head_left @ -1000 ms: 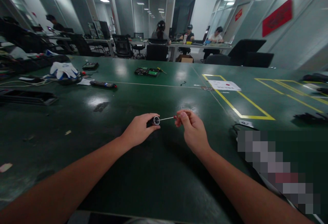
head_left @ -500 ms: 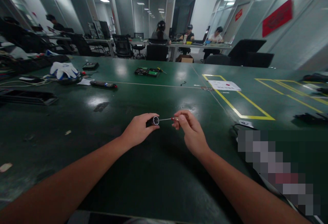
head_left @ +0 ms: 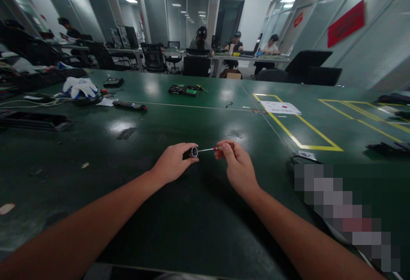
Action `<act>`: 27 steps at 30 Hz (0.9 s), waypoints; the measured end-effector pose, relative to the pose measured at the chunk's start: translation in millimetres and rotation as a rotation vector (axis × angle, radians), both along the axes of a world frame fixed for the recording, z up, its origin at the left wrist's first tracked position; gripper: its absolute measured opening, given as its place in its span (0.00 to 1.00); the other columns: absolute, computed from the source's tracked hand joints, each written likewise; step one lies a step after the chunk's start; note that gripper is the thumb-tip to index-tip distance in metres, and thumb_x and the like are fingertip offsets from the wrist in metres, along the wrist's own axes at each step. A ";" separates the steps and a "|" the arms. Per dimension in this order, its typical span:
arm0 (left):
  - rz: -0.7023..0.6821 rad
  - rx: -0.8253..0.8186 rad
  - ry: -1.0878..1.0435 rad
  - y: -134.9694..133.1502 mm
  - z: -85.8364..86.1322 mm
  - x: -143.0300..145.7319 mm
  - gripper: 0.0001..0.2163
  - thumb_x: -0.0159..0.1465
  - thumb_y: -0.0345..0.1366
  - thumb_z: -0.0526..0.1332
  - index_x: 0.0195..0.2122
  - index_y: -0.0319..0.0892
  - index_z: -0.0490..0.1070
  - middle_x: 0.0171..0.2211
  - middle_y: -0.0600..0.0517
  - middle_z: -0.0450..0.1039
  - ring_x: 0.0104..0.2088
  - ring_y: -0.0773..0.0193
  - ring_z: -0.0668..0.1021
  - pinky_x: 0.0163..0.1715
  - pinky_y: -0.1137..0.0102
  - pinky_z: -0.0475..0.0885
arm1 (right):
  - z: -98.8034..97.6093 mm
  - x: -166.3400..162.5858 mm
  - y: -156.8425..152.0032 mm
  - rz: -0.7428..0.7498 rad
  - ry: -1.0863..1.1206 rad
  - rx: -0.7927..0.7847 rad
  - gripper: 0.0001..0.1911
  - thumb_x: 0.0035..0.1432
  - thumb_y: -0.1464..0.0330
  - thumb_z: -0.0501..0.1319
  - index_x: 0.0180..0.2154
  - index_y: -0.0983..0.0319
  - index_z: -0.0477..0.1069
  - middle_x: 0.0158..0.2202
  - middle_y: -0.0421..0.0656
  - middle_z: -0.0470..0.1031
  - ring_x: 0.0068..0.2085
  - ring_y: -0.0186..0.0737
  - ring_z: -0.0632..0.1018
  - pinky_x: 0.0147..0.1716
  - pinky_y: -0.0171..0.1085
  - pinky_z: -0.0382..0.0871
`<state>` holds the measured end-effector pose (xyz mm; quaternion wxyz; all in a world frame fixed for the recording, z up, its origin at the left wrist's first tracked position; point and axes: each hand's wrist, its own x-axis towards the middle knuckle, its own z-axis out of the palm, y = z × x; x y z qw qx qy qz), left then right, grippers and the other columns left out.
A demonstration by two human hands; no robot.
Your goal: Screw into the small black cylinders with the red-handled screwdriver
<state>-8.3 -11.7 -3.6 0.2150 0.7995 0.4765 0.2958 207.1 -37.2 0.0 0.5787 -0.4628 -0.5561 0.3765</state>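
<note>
My left hand (head_left: 173, 162) is closed round a small dark cylinder (head_left: 193, 152) with a pale ring at its open end, which faces right. Most of its body is hidden by my fingers. In my right hand (head_left: 238, 160) is a screwdriver (head_left: 206, 149) with a thin metal shaft and a reddish handle, pinched between thumb and fingers. The shaft points left, its tip at the cylinder's ringed end; how far it reaches inside I cannot tell. Both hands are above the green table (head_left: 179, 233).
White gloves (head_left: 79, 88), a dark pen-shaped tool (head_left: 130, 105) and a black tray (head_left: 35, 121) lie on the left. Farther back is a green circuit board case (head_left: 184, 90). A white sheet (head_left: 279, 107) crosses yellow tape (head_left: 315, 146) on the right. People sit at a far desk.
My right hand has shifted very slightly left and turned a little with the screwdriver. The left hand and cylinder stay nearly in place.
</note>
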 end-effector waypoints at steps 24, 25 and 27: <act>-0.023 0.028 0.033 -1.5 8.9 1.6 0.18 0.64 0.36 0.69 0.55 0.43 0.76 0.50 0.50 0.79 0.49 0.58 0.79 0.54 0.62 0.73 | -13.2 8.1 14.2 0.001 0.173 -0.076 0.15 0.65 0.54 0.62 0.40 0.59 0.74 0.34 0.42 0.78 0.34 0.39 0.79 0.39 0.42 0.74; -0.020 0.030 0.030 -1.3 8.3 1.4 0.18 0.64 0.36 0.69 0.55 0.44 0.76 0.50 0.50 0.79 0.49 0.57 0.80 0.53 0.61 0.73 | -13.3 8.5 13.8 -0.001 0.149 -0.063 0.15 0.65 0.54 0.61 0.40 0.59 0.74 0.34 0.42 0.78 0.35 0.40 0.79 0.40 0.43 0.74; -0.019 0.034 0.024 -0.8 7.1 1.1 0.18 0.64 0.36 0.69 0.55 0.44 0.76 0.50 0.50 0.79 0.49 0.57 0.80 0.53 0.61 0.73 | -12.5 8.7 12.9 -0.010 0.114 -0.039 0.15 0.66 0.54 0.60 0.41 0.59 0.73 0.35 0.42 0.78 0.35 0.40 0.79 0.41 0.43 0.73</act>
